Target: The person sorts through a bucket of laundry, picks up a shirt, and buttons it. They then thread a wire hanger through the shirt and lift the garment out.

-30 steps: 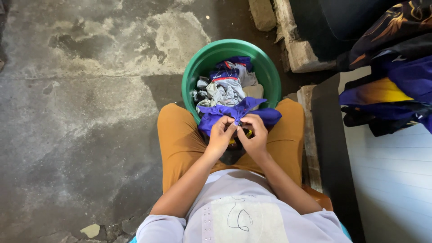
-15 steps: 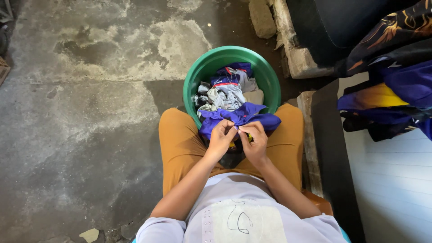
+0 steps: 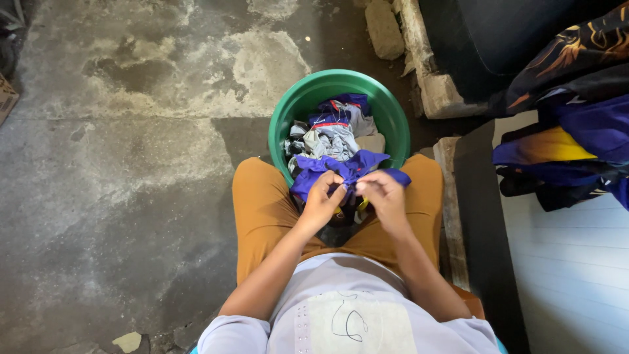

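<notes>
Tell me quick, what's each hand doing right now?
Left hand: closed, pinching the blue cloth.
Right hand: closed, also pinching the blue cloth.

Hands part slightly over the blue cloth

The right hand has shifted a little to the right, away from the left hand, so less of the blue cloth shows on the right. A yellow bit now shows between the hands.
</notes>
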